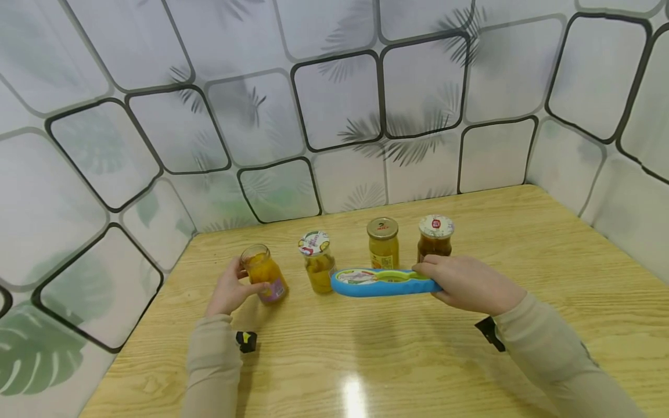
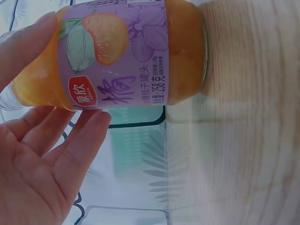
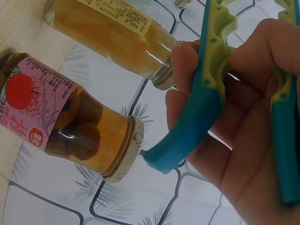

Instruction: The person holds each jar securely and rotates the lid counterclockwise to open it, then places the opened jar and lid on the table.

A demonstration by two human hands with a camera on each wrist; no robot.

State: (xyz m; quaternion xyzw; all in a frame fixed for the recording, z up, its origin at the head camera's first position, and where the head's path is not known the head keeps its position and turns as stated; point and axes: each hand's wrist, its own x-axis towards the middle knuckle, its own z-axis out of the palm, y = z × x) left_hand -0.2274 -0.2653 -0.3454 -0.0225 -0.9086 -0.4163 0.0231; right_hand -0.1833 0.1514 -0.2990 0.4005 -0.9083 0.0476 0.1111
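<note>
My left hand (image 1: 232,290) grips a glass jar of orange fruit (image 1: 265,273), thumb on one side and fingers on the other. This jar has no lid on its mouth; its purple label (image 2: 117,56) shows a mandarin segment in the left wrist view. My right hand (image 1: 467,281) holds a blue-and-green jar opener (image 1: 384,289) by its handles, above the table. A patterned white lid (image 1: 356,277) sits within the opener's far end. In the right wrist view the opener's toothed handles (image 3: 197,122) stand apart, with fingers curled about them.
Three lidded jars stand behind the opener: yellow fruit with a patterned lid (image 1: 319,270), yellow fruit with a gold lid (image 1: 383,241), and dark red fruit with a white lid (image 1: 435,232). A patterned wall (image 1: 345,98) borders the wooden table (image 1: 313,360).
</note>
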